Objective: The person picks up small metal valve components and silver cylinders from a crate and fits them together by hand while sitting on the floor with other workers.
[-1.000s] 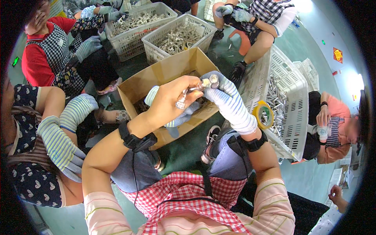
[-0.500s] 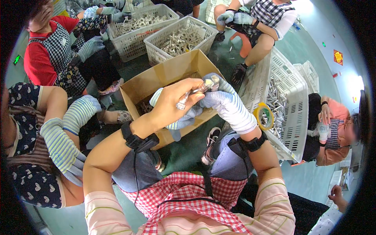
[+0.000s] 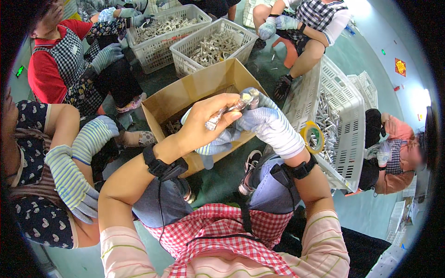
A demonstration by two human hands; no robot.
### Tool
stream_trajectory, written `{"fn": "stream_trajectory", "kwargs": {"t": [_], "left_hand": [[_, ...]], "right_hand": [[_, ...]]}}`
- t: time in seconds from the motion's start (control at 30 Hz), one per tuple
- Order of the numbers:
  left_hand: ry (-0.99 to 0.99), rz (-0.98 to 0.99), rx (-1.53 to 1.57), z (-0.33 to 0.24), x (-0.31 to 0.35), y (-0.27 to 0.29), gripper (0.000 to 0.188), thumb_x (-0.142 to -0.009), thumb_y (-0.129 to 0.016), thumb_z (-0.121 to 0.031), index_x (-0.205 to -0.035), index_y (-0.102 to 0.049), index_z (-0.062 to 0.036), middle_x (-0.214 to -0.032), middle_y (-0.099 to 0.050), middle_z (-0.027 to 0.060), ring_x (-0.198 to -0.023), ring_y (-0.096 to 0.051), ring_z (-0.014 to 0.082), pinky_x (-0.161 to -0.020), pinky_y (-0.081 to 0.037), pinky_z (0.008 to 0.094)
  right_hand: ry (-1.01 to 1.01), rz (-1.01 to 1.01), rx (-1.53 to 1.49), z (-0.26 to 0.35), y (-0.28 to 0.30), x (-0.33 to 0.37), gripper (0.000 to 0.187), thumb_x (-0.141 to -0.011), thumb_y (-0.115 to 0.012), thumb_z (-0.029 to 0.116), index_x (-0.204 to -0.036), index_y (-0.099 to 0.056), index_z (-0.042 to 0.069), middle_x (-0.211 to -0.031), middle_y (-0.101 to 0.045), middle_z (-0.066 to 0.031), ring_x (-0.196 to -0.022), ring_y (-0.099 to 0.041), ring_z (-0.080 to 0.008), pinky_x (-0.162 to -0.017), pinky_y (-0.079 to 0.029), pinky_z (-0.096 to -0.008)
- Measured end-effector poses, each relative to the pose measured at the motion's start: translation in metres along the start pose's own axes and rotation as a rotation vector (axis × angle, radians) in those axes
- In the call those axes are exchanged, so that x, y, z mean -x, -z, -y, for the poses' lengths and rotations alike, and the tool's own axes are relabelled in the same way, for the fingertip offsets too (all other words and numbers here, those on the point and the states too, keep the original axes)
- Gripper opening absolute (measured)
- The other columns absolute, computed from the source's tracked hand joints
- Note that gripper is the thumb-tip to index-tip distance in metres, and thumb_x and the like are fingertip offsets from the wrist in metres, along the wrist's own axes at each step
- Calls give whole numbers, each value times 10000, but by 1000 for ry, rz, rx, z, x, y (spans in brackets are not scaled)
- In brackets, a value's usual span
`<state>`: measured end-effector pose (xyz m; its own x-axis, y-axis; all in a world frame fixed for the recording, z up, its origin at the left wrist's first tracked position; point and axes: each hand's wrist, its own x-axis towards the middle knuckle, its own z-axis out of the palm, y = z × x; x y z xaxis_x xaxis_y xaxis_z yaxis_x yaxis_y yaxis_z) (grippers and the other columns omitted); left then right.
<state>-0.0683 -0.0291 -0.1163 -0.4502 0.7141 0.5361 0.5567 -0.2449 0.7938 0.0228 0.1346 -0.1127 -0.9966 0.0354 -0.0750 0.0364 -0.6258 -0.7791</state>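
My left hand (image 3: 204,116), bare, is closed around a short silvery tube-like piece (image 3: 224,116) with a pale end. Close against it, my right hand (image 3: 264,120) wears a striped knit glove and is closed on a second silvery piece (image 3: 253,94), whose pale round end shows between the gloved fingers. Both hands meet above an open cardboard box (image 3: 185,95). Below my left hand hangs a striped glove (image 3: 214,147) with blue-grey fingertips; what holds it is hidden. The exact kind of the silvery pieces cannot be made out.
Two white crates (image 3: 178,53) of metal parts stand beyond the box. At right, another white crate (image 3: 347,134) holds metal tubes, with a yellow tape roll (image 3: 313,137) on its near side. Several co-workers sit around, one close at left with gloved hands (image 3: 76,180).
My hands stay nearly in place; the silvery piece in my left hand has shifted slightly. A bare hand at the lower right has left the view, and the co-worker at right has moved their hands.
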Motion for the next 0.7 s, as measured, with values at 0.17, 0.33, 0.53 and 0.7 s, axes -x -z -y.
{"fn": "stream_trajectory", "kwargs": {"t": [0.17, 0.33, 0.53, 0.7], "left_hand": [[-5, -6, 12, -4, -1, -1, 260, -822, -605, -124, -1044, -548, -2, -951, -601, 117, -812, -585, 206, -729, -458, 291], [-21, -3, 18, -3, 0, -1, 269, -820, -606, -109, -1059, -546, -1, -950, -604, 118, -811, -585, 197, -734, -457, 288], [-23, 9, 37, -4, -1, 1, 276, -815, -608, -96, -1066, -546, -1, -944, -606, 116, -811, -583, 194, -739, -455, 286], [-18, 8, 47, -5, -2, 1, 265, -813, -610, -101, -1049, -548, 1, -938, -605, 115, -812, -584, 199, -743, -453, 289]], "right_hand": [[-2, 30, 5, -2, 5, 0, 303, -770, -578, 73, -1071, -545, 73, -921, -587, -6, -793, -584, -110, -705, -480, -226], [-2, 53, -5, -2, 5, 0, 303, -770, -579, 73, -1071, -544, 66, -924, -590, -8, -789, -587, -113, -703, -482, -226], [12, 72, -33, -2, 5, 0, 328, -761, -585, 71, -1086, -543, 72, -945, -592, -18, -814, -591, -131, -706, -485, -238], [9, 132, -92, -3, 9, -3, 347, -762, -588, 71, -1106, -538, 74, -970, -589, -35, -855, -591, -153, -726, -491, -252]]}}
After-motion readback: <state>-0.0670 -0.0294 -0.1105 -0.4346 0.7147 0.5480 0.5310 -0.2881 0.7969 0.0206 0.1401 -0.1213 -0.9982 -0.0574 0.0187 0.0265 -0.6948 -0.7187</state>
